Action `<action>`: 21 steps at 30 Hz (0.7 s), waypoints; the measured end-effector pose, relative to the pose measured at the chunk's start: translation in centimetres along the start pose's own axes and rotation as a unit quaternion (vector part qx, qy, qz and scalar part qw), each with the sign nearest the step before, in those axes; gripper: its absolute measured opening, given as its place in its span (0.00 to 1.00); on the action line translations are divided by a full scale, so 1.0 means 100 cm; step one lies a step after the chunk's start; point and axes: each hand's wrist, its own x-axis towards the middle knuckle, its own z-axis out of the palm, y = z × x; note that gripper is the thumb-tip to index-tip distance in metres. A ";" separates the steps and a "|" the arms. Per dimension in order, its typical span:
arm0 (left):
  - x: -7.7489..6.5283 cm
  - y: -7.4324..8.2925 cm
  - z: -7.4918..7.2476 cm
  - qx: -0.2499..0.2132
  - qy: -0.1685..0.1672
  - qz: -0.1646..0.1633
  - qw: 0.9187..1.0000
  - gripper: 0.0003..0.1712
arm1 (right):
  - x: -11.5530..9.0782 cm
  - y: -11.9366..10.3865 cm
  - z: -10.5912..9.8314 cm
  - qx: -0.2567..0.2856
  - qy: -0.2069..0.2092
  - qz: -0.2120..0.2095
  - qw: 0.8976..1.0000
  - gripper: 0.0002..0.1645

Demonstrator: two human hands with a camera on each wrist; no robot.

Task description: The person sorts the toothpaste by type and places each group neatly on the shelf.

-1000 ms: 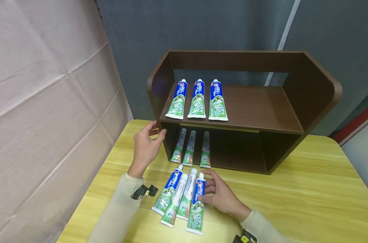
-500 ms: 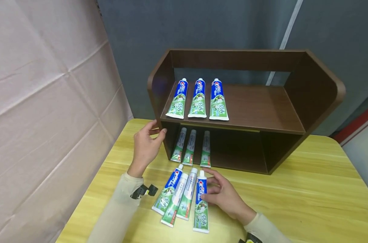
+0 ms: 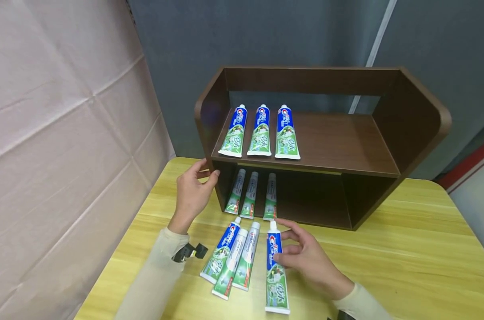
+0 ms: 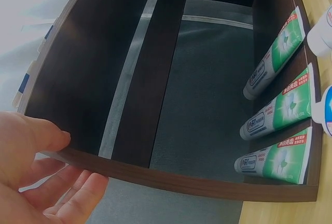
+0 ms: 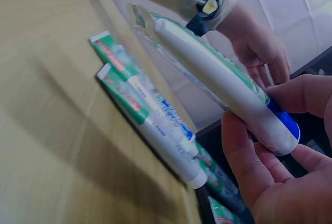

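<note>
Right fingers [image 5: 243, 154] pinch toothpaste [image 3: 276, 275] — shelf edge [image 3: 326, 169] ahead

We see that the tube [image 3: 275, 276] in the right hand [image 3: 307, 258] is blue above and green below, with white cap and white end, while its back is white. The upper-shelf tubes [image 3: 261, 135] carry this same blue-and-green pattern, and so does one table tube [image 3: 221, 253]. The lower-shelf tubes [image 4: 291, 100] are silvery and green, each with a red block of white letters. The shelf unit [image 3: 338, 138] we find dark brown; the tabletop [image 3: 410, 249] is yellow with streaky wood grain. We note cream sleeves [image 3: 158, 271], a pale pinkish cloth [image 3: 58, 146] and a dark grey backdrop [image 3: 286, 35] with a whitish stripe [image 3: 381, 33].
</note>
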 end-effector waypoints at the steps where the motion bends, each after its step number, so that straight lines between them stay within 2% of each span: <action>1: 0.000 0.000 0.000 0.000 0.000 0.000 1.000 0.21 | -0.001 -0.003 -0.001 -0.002 -0.001 -0.005 1.000 0.55; 10: 0.001 0.000 0.001 -0.001 -0.002 -0.001 1.000 0.21 | -0.011 -0.028 -0.007 -0.007 -0.004 -0.072 0.997 0.50; 21: 0.000 0.000 0.000 -0.001 -0.003 -0.009 1.000 0.21 | -0.023 -0.062 -0.015 -0.014 -0.016 -0.157 0.987 0.46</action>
